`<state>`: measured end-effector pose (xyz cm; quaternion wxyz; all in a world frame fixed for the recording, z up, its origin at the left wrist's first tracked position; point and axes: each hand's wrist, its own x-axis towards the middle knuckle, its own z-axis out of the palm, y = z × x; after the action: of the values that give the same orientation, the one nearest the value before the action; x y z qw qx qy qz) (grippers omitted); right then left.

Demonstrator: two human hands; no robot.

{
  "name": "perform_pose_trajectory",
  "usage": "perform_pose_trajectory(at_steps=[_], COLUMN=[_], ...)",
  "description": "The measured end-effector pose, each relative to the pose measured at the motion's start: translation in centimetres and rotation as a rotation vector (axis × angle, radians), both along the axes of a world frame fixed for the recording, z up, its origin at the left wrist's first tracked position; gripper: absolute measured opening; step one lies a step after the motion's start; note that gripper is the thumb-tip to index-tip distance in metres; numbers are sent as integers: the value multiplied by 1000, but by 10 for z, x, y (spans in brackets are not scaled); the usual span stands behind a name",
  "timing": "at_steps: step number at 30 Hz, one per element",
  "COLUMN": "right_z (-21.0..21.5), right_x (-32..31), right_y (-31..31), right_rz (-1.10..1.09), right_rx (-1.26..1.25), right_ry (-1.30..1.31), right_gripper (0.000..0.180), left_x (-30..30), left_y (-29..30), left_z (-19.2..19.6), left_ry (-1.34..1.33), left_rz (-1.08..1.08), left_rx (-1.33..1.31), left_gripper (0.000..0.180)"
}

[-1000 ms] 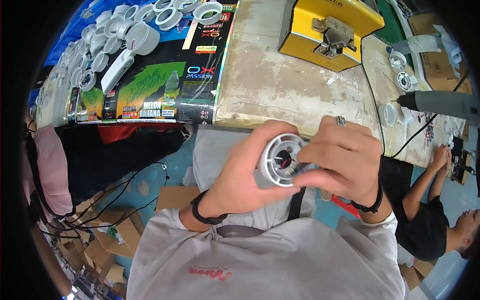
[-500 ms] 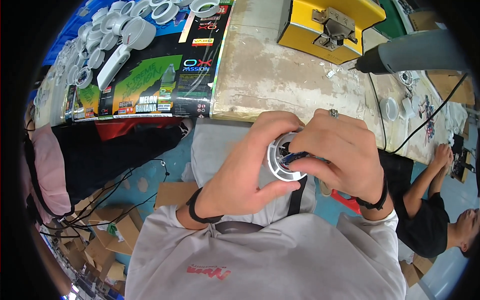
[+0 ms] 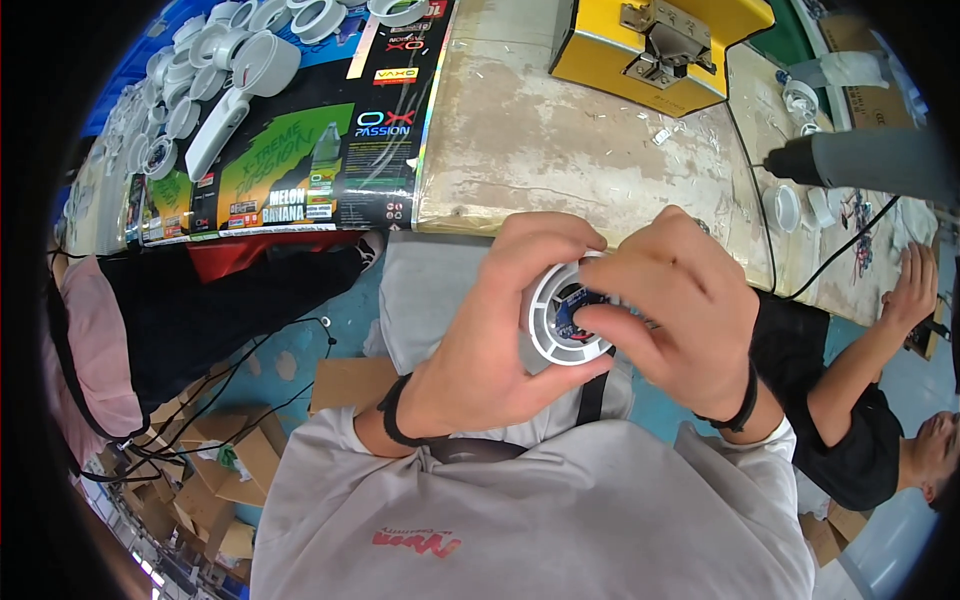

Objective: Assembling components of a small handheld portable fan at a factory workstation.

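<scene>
Cupping white round housing (image 3: 541, 322) w/ my L hand (image 3: 488, 345), just off tabletop (image 3: 520, 150) edge; R hand (image 3: 690, 310) narrowed at blue PCB (image 3: 568, 311) inside, can't tell if pinched. Housing prob. light, stiff: I'd grip round outside; PCB likely fragile, edges only.

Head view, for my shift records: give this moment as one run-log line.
left hand: holds round white housing | right hand: at blue circuit board | board: at housing's open end | grey tool: untouched
</scene>
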<state>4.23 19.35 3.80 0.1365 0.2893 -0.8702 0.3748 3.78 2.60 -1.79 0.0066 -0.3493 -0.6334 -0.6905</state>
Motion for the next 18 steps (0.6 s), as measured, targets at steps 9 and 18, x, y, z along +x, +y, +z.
perform_pose_trajectory(at_steps=[9,18], right_z=[-5,-9], right_x=[7,7], right_y=[8,8], right_rz=[69,-34], right_rx=[-74,-66], right_ry=[-189,-188], right_gripper=[30,35], left_x=[5,2], left_y=[-1,3], left_z=[-4,-7], left_ry=[-66,-42], left_rz=[13,84], left_rx=[-96,-124], left_gripper=[72,75])
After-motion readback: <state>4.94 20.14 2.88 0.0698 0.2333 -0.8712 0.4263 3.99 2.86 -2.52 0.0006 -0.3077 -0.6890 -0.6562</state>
